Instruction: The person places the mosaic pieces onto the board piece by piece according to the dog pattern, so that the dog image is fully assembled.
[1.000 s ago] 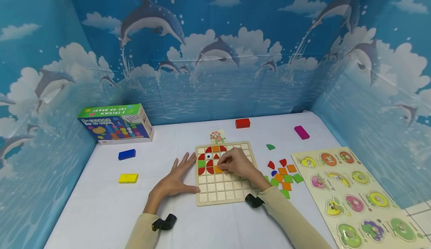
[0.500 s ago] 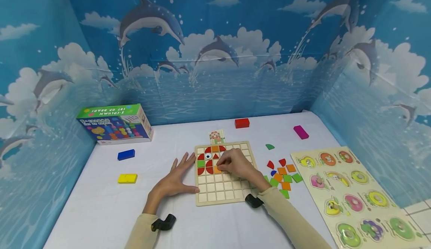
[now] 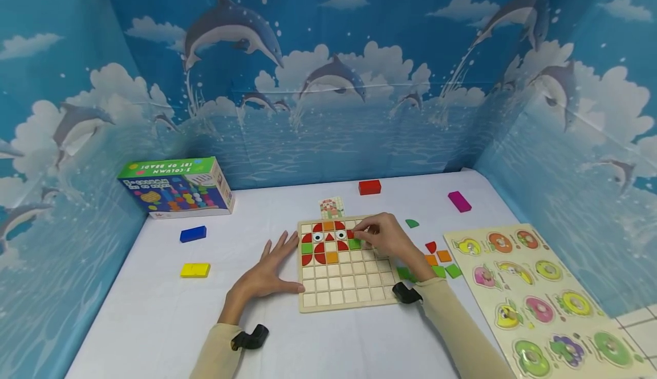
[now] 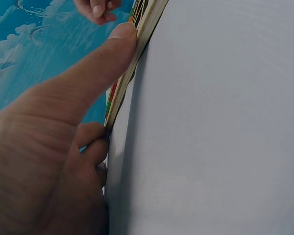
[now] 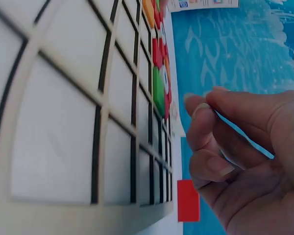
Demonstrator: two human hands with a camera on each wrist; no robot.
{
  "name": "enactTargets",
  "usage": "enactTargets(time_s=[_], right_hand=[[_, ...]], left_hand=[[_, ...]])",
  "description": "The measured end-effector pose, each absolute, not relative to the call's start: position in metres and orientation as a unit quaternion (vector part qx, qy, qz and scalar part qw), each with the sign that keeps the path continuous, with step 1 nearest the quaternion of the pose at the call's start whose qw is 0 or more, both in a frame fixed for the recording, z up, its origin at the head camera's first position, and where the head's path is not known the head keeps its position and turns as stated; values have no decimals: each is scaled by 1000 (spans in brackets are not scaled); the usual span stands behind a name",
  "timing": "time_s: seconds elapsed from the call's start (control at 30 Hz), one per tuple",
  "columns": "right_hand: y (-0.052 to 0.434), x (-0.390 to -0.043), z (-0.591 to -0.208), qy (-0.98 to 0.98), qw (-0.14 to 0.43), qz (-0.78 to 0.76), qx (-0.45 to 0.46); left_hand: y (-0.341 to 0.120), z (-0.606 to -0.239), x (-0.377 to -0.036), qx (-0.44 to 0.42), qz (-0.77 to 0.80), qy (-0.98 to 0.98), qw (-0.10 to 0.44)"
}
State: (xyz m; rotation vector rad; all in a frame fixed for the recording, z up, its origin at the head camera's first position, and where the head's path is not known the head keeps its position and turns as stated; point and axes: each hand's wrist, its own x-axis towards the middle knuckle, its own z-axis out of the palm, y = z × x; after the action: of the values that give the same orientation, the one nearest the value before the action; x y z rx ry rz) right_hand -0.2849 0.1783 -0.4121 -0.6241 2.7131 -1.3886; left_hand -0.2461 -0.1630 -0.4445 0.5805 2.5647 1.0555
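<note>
A wooden grid board bears red, orange and green flat pieces and two white eye pieces, with one eye piece at its upper middle. My left hand lies spread at the board's left edge, its thumb touching the side in the left wrist view. Over the upper right of the pattern is my right hand, fingers bent and tips drawn together beside a red piece and a green square. No piece shows between those fingertips in the right wrist view. An orange square lies lower down.
A small pattern card lies behind the board. Loose pieces, such as an orange square, lie partly under the right forearm. A fruit puzzle board is at right. Blue, yellow, red and magenta blocks surround.
My right hand has left the orange square, which stays on the board, and moved up and right. An eye piece and a green square are uncovered. The left hand stays put.
</note>
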Motion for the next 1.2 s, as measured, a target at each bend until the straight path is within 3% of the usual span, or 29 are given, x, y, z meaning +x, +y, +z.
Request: enactTargets(time_s=[0.3,0.47,0.7,0.93,1.2], right_hand=[[179,-287,-415,831,110,-444,-318],[180,-285,-416,826,122,-436,-337],[182,-286,-412,822,159,-444,-319],[204,-288,-405,841,134,-455,-260],[214,-289,-409,832,159,-447,-290]], left_hand=[[-165,-446,-247,202,368,894,156],[-164,-445,-249,208,364,895,152],[-164,-444,-249,207,362,896,151],[-164,-446,-249,217,366,893,146],[-163,-446,-248,213,367,893,150]])
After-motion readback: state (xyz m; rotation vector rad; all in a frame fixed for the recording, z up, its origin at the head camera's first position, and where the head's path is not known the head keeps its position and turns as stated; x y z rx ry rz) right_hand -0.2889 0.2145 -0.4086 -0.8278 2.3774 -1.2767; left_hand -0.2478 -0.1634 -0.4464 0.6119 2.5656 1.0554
